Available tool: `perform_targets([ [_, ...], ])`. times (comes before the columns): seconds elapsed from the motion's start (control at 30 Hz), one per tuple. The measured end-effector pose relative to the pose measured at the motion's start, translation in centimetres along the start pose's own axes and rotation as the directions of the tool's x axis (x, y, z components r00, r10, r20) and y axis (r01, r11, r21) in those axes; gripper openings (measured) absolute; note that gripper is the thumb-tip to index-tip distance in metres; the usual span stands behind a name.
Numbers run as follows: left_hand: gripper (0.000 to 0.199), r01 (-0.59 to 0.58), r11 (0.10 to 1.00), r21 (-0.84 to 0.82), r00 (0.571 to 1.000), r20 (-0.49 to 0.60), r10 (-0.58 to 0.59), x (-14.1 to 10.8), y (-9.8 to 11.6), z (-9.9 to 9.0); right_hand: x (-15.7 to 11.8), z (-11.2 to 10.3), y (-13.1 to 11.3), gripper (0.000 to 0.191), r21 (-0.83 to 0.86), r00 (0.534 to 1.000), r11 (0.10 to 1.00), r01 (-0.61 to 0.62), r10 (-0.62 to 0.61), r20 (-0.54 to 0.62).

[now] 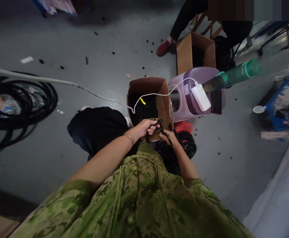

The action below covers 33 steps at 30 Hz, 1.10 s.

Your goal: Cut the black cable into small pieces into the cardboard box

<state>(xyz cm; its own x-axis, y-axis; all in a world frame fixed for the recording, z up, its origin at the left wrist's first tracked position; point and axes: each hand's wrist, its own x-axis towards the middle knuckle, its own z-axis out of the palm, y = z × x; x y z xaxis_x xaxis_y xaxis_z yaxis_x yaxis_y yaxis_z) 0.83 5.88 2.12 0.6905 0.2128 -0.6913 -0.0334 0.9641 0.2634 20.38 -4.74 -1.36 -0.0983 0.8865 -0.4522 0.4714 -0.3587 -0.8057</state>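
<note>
My left hand [145, 128] is closed around a black rubber-like strip [147, 137], whose end hangs down below the fingers. Close to its right, my right hand [171, 137] grips a dark hand tool with looped handles, which looks like scissors [162, 129]. The tool's tip meets the black piece near my left fingertips; whether it bites into it I cannot tell. Both hands are over the near edge of an open cardboard box [168, 99]. Many small black pieces [145, 107] lie inside it.
A white cable [94, 94] crosses the box to a white power bank [200, 97] on a purple stool [181, 82], beside a green bottle [241, 74]. Coiled black hose [51, 99] lies left, more black coils [190, 143] right. Another person's red shoe [163, 48] is near a second box [184, 54].
</note>
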Motion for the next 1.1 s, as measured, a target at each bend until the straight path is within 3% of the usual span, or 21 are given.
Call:
perform_targets([
  [0.17, 0.026, 0.008, 0.999, -0.031, 1.0, 0.024, -0.007, 0.0, 0.1, -0.1, -0.1, 0.4, 0.0, 0.043, -0.016, 0.996, 0.998, -0.062, 0.061, -0.073],
  [0.27, 0.026, 0.009, 0.999, -0.038, 1.0, 0.012, -0.008, 0.0, 0.1, -0.1, -0.2, 0.4, 0.0, 0.044, -0.082, 0.992, 0.996, -0.034, 0.024, -0.122],
  [0.4, 0.029, -0.006, 0.999, -0.038, 0.999, -0.05, 0.004, 0.2, 0.0, 0.0, 0.1, 0.4, 0.5, 0.047, -0.181, 0.983, 0.983, -0.006, -0.027, -0.179],
  [0.53, 0.03, -0.059, 0.998, -0.021, 0.99, -0.132, 0.056, 0.4, -0.1, 0.2, 0.2, 0.9, 1.1, 0.046, -0.161, 0.982, 0.984, -0.075, 0.045, -0.183],
  [0.7, 0.026, -0.202, 0.979, -0.009, 0.96, -0.198, 0.196, 0.5, -0.3, 0.3, 0.0, 2.3, 0.8, 0.045, -0.019, 0.971, 0.984, -0.176, 0.17, -0.167],
  [0.9, 0.015, -0.291, 0.957, -0.005, 0.909, -0.313, 0.275, 0.8, -0.3, 0.3, 0.0, 3.3, -0.1, 0.037, -0.043, 0.991, 0.994, -0.1, 0.095, -0.098],
  [1.1, 0.009, -0.33, 0.942, 0.06, 0.867, -0.375, 0.328, 0.8, -0.4, 0.1, 0.6, 3.2, -0.4, 0.034, -0.033, 0.991, 0.996, -0.083, 0.079, -0.112],
])
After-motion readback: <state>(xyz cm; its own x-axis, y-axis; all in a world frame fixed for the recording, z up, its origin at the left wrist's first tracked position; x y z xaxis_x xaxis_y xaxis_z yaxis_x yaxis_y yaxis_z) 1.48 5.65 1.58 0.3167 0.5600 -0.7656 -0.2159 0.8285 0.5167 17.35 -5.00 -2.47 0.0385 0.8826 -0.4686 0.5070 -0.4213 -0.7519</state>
